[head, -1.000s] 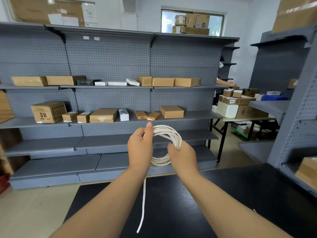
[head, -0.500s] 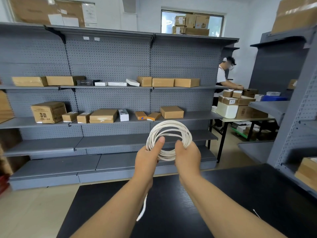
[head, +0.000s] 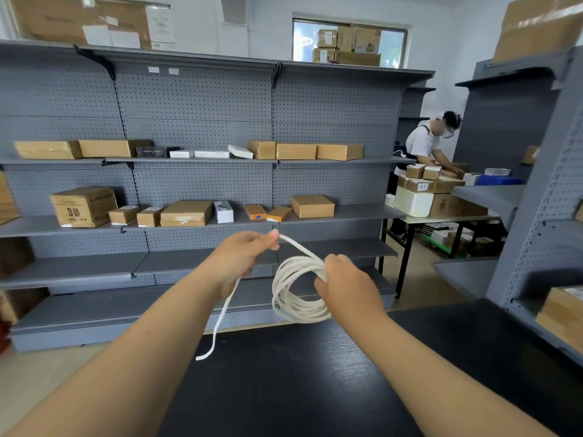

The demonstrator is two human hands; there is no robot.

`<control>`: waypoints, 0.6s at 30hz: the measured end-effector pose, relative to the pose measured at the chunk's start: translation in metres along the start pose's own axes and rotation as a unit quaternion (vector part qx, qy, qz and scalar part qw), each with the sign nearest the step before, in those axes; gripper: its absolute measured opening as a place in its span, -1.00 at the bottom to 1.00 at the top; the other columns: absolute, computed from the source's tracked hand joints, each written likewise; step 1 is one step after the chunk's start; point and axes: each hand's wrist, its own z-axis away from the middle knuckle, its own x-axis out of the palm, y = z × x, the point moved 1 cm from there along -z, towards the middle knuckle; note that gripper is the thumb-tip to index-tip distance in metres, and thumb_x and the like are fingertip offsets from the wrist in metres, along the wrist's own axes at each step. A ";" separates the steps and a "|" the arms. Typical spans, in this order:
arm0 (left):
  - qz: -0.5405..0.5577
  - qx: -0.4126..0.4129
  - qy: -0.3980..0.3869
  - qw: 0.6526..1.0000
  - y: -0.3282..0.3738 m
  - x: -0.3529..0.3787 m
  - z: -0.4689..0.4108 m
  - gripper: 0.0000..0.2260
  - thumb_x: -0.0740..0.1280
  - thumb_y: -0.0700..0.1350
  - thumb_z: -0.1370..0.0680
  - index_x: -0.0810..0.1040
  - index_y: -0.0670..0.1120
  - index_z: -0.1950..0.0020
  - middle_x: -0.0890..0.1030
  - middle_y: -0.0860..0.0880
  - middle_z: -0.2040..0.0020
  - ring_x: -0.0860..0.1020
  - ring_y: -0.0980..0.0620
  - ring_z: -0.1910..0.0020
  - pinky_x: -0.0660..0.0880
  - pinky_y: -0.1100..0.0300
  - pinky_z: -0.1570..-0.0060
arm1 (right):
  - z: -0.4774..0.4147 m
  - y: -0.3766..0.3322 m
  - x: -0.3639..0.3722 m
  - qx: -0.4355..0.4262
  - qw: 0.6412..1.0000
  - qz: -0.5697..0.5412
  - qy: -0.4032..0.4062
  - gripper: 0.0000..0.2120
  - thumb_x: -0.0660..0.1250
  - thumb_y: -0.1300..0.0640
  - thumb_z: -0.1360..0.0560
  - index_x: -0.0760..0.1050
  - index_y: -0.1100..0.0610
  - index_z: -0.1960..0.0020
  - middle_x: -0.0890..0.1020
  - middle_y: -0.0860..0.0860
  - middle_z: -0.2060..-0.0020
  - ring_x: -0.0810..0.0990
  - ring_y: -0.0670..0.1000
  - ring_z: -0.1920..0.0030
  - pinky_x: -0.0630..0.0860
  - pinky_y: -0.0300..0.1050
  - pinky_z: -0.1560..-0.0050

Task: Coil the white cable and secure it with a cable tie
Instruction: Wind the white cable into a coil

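Your right hand (head: 347,287) grips the white cable (head: 296,291) at the side where its loops bunch together. The coil hangs in the air above the far edge of the black bench (head: 315,389). Your left hand (head: 243,257) pinches the free strand between thumb and fingertips, up and to the left of the coil. From there the loose tail (head: 217,323) drops toward the bench's far left corner.

The loops are uneven and fan apart at the bottom. If your right grip eases, I judge they will spring open and spill. Pull too hard with the left and you may drag the top loop out, or cinch it smaller than the rest. The tail could also snag on the bench's far edge as you draw it in.

Your right palm hides the spot where the loops meet, so I cannot tell how many fingers pass through the coil. The tail's end is blurred, and I cannot tell whether it touches the bench. I can make out no cable tie, and your forearms cover much of the bench.
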 end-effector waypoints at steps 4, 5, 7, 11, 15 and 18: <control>-0.004 0.068 0.019 0.998 0.014 0.009 0.001 -0.76 0.24 0.04 -0.57 0.56 -0.01 0.23 0.42 0.20 0.53 0.27 0.18 0.49 0.20 0.22 0.34 | 0.002 0.001 0.004 -0.019 0.998 0.061 -0.001 -0.86 0.11 0.07 -0.58 0.33 0.15 -0.01 0.46 0.08 0.01 0.55 0.17 0.06 0.24 -0.12 0.26; 0.000 0.079 0.022 0.997 0.013 0.011 0.002 -0.76 0.24 0.01 -0.58 0.55 -0.03 0.23 0.42 0.22 0.57 0.29 0.23 0.52 0.20 0.23 0.34 | 0.001 0.003 0.004 -0.009 0.998 0.060 0.003 -0.84 0.11 0.07 -0.58 0.34 0.16 -0.03 0.46 0.09 0.00 0.55 0.17 0.05 0.25 -0.12 0.25; 0.008 0.095 0.029 0.995 0.007 0.016 0.005 -0.78 0.24 -0.03 -0.58 0.56 -0.05 0.22 0.40 0.22 0.60 0.32 0.28 0.56 0.20 0.24 0.35 | -0.005 0.008 0.001 0.022 0.999 0.026 0.014 -0.84 0.11 0.08 -0.57 0.34 0.18 0.01 0.47 0.11 0.03 0.53 0.20 0.05 0.25 -0.11 0.24; 0.049 0.122 0.041 0.990 -0.005 0.026 0.008 -0.81 0.23 -0.11 -0.59 0.61 -0.10 0.12 0.56 0.23 0.40 0.43 0.36 0.45 0.33 0.40 0.32 | -0.016 0.012 -0.006 0.071 0.993 -0.080 0.055 -0.87 0.14 0.13 -0.53 0.29 0.17 0.16 0.42 0.10 0.18 0.48 0.20 0.11 0.28 -0.08 0.22; 0.096 0.123 0.052 0.986 -0.008 0.033 0.007 -0.77 0.18 -0.07 -0.61 0.65 -0.02 -0.04 0.65 0.12 0.10 0.55 0.30 0.16 0.43 0.37 0.08 | -0.016 0.007 -0.005 0.104 0.971 -0.190 0.105 -0.86 0.16 0.16 -0.52 0.36 0.20 0.19 0.48 0.09 0.24 0.43 0.13 0.20 0.28 -0.10 0.24; 0.093 0.097 0.061 0.989 -0.008 0.042 0.007 -0.71 0.14 0.05 -0.61 0.65 0.15 0.09 0.61 -0.06 -0.04 0.53 0.05 -0.03 0.44 0.04 -0.19 | -0.017 0.007 -0.002 0.147 0.942 -0.277 0.123 -0.83 0.16 0.17 -0.51 0.34 0.16 0.26 0.47 0.05 0.32 0.42 0.10 0.24 0.29 -0.11 0.25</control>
